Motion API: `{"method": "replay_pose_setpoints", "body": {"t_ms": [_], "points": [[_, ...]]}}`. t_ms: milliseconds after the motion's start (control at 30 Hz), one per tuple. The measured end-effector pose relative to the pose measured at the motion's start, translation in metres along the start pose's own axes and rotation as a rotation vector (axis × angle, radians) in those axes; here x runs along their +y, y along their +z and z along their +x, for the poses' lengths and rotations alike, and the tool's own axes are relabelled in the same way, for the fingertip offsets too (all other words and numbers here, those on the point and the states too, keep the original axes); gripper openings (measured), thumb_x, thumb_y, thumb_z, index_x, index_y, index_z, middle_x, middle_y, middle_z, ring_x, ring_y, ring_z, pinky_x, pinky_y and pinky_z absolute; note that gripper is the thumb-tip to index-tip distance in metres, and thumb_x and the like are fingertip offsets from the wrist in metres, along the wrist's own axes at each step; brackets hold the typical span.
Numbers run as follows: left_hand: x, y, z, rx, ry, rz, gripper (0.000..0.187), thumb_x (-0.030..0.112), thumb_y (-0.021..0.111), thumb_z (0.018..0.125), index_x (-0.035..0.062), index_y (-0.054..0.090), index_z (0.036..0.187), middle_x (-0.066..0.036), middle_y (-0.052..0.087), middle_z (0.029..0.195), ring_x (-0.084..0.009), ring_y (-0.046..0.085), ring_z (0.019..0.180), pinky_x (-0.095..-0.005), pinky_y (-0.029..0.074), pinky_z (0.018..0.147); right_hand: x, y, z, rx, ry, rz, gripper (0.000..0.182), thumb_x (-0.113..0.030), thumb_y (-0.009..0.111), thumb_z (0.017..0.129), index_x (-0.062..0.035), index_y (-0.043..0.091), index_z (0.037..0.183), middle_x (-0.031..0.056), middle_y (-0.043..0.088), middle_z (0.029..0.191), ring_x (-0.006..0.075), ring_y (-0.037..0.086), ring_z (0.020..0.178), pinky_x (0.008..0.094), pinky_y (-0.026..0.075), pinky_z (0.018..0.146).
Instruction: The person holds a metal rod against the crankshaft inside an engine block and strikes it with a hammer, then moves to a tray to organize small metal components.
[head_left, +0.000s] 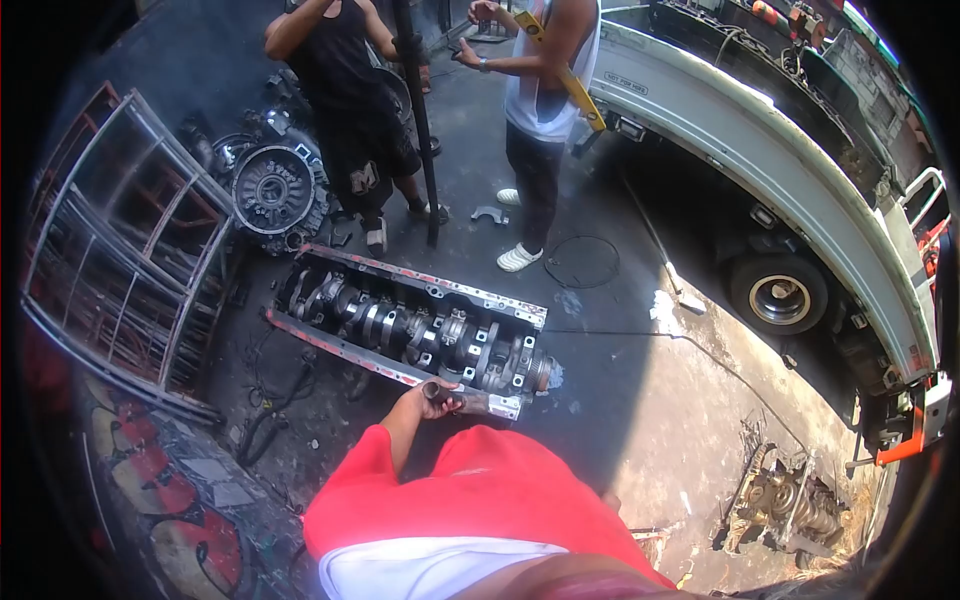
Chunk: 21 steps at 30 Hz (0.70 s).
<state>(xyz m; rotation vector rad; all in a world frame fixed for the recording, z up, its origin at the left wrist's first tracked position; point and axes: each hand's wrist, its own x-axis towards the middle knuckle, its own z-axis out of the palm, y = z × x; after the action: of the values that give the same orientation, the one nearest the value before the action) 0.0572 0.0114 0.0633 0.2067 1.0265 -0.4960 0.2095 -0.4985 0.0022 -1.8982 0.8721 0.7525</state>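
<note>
My left hand (428, 402) is closed around a short dark metal cylinder (445, 399) with a round end that looks hollow; its exact kind I cannot make out. The hand is beside the near rail of a long engine block (375, 367), close to its right end. Inside the block lies a crankshaft (425, 340) with shiny journals and several bearing caps. Red marks run along the block's rails. My right hand is out of view, hidden below my red clothing.
Two people stand beyond the block, one near a dark upright bar (418, 130), one with a yellow spirit level (560, 70). A large round housing (273, 190) and metal window frames (130, 240) are left. A truck (760, 130) stands right; greasy parts (790, 505) lie lower right.
</note>
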Motion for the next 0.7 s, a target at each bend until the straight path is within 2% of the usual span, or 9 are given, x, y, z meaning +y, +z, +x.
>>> {"method": "replay_pose_setpoints", "body": {"t_ms": [67,100,267,300,367,467,500,567,700], "points": [[-0.002,0.003,-0.004,0.028,0.004,0.022,0.036,0.025,0.061,0.077,-0.0005,0.047,0.099,-0.013,0.060,0.079,-0.0097,0.054,0.050,-0.0177,0.042,0.041,0.028,0.007,0.046,-0.025,0.093,0.030,0.019,-0.015,0.049,0.078,0.0003,0.060,0.084,0.0102,0.055,0.063,0.0210,0.053,0.050,0.0313,0.043,0.045],[0.000,0.000,-0.003,0.028,0.017,0.011,0.036,0.025,0.061,0.077,-0.0005,0.047,0.099,-0.013,0.060,0.079,-0.0097,0.054,0.050,-0.0177,0.042,0.041,0.022,0.010,0.044,-0.036,0.084,0.021,0.019,-0.015,0.049,0.078,0.0003,0.060,0.084,0.0102,0.055,0.063,0.0210,0.053,0.050,0.0313,0.043,0.045],[0.000,0.019,-0.002,0.069,-0.012,0.013,0.035,0.024,0.062,0.076,0.0002,0.047,0.095,-0.014,0.059,0.075,-0.0125,0.055,0.050,-0.0182,0.042,0.040,-0.007,-0.005,-0.025,0.018,-0.084,-0.349,0.025,-0.019,0.053,0.077,0.0027,0.062,0.084,0.0143,0.061,0.069,0.0225,0.058,0.059,0.0332,0.045,0.053],[-0.001,0.022,-0.002,0.106,-0.003,0.021,0.034,0.023,0.063,0.075,0.0005,0.047,0.094,-0.014,0.059,0.075,-0.0134,0.056,0.050,-0.0185,0.042,0.040,0.001,-0.003,-0.014,0.020,-0.083,-0.348,0.025,-0.019,0.053,0.077,0.0027,0.062,0.084,0.0143,0.061,0.069,0.0225,0.058,0.059,0.0332,0.045,0.053],[0.001,0.020,0.002,0.083,0.007,-0.002,0.033,0.022,0.063,0.074,0.0006,0.047,0.093,-0.015,0.058,0.074,-0.0139,0.056,0.050,-0.0190,0.042,0.041,0.039,0.001,0.045,-0.040,0.063,-0.085,0.025,-0.018,0.052,0.077,0.0031,0.062,0.085,0.0152,0.061,0.071,0.0249,0.058,0.059,0.0348,0.046,0.055],[0.003,0.018,0.005,0.063,0.014,-0.008,0.031,0.021,0.064,0.073,0.0009,0.048,0.091,-0.014,0.058,0.074,-0.0141,0.056,0.050,-0.0196,0.043,0.041,0.052,-0.001,0.063,-0.069,0.080,0.067,0.024,-0.018,0.053,0.077,0.0032,0.062,0.085,0.0155,0.060,0.071,0.0248,0.058,0.059,0.0346,0.046,0.052],[0.002,0.017,0.005,0.064,0.011,-0.001,0.030,0.020,0.064,0.073,0.0010,0.048,0.090,-0.014,0.058,0.074,-0.0139,0.056,0.051,-0.0197,0.043,0.041,0.044,-0.003,0.050,-0.069,0.080,0.070,0.024,-0.018,0.053,0.077,0.0032,0.062,0.085,0.0155,0.060,0.071,0.0248,0.058,0.059,0.0346,0.046,0.052],[0.000,0.014,0.007,0.077,0.000,0.012,0.030,0.021,0.064,0.073,0.0010,0.049,0.090,-0.013,0.058,0.075,-0.0135,0.056,0.051,-0.0195,0.043,0.041,0.007,-0.011,-0.008,0.005,-0.054,-0.181,0.024,-0.018,0.053,0.076,0.0030,0.061,0.084,0.0153,0.059,0.070,0.0246,0.057,0.057,0.0340,0.045,0.048],[-0.004,0.009,0.008,0.023,-0.007,0.054,0.029,0.021,0.063,0.073,0.0000,0.050,0.088,-0.011,0.059,0.077,-0.0118,0.055,0.052,-0.0190,0.042,0.043,0.006,-0.012,-0.005,-0.008,-0.037,-0.151,0.023,-0.017,0.051,0.077,0.0028,0.060,0.085,0.0150,0.059,0.070,0.0242,0.056,0.056,0.0334,0.045,0.047]]}}
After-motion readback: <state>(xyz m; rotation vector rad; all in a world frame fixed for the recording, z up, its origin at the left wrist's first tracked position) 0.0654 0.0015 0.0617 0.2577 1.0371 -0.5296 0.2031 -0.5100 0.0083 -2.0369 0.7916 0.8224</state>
